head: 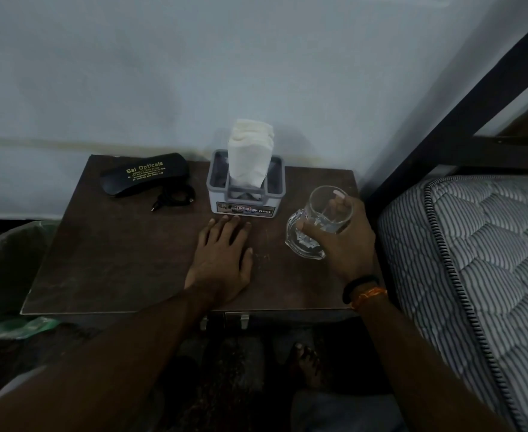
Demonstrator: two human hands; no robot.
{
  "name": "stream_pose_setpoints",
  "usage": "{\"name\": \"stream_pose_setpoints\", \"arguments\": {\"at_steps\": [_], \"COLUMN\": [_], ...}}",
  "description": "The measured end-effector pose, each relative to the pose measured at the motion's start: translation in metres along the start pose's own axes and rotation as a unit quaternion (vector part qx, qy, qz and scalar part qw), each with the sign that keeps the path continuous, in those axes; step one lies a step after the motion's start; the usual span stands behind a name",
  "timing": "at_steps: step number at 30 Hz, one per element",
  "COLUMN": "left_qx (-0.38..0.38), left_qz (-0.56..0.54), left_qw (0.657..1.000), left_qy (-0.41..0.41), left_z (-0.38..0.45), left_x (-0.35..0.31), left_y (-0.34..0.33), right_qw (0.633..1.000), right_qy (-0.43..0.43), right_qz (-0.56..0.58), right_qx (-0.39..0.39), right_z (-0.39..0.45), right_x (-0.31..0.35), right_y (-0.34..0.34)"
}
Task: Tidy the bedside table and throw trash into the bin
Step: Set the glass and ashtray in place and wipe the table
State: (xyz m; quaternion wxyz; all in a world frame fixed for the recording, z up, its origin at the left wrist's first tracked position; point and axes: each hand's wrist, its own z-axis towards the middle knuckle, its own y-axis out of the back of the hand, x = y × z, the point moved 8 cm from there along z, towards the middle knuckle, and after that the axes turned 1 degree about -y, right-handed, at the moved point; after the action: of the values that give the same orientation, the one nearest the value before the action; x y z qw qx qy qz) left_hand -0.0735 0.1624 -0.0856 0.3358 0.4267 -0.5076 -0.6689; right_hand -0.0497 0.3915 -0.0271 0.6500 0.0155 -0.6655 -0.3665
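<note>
The dark brown bedside table stands against the wall. My right hand grips a clear glass mug tilted at the table's right side. My left hand lies flat and palm down on the tabletop, fingers spread, just in front of a grey holder with white tissues standing in it. A black glasses case with gold lettering lies at the back left, and a coiled black cable rests beside it. The bin with a green liner stands left of the table.
A striped mattress on a dark bed frame borders the table on the right. The pale wall runs right behind the table. My bare foot is on the dark floor below the table's front edge.
</note>
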Motion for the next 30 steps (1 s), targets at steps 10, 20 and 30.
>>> {"name": "stream_pose_setpoints", "arguments": {"at_steps": [10,20,30], "left_qx": [0.015,0.008,-0.006], "left_qz": [-0.002,-0.009,-0.007], "left_qw": [1.0,1.0,1.0], "left_qy": [0.0,0.001,0.002], "left_z": [-0.006,-0.008,0.002], "left_x": [-0.002,-0.007,-0.003], "left_y": [-0.004,-0.006,0.0], "right_qw": [0.999,0.997,0.997], "right_qy": [-0.021,0.005,-0.012], "right_qz": [-0.036,-0.068,-0.042], "right_qx": [0.017,-0.024,-0.059], "right_z": [-0.026,0.006,0.044], "right_x": [-0.034,-0.032,-0.028], "right_y": [-0.018,0.001,-0.001]}}
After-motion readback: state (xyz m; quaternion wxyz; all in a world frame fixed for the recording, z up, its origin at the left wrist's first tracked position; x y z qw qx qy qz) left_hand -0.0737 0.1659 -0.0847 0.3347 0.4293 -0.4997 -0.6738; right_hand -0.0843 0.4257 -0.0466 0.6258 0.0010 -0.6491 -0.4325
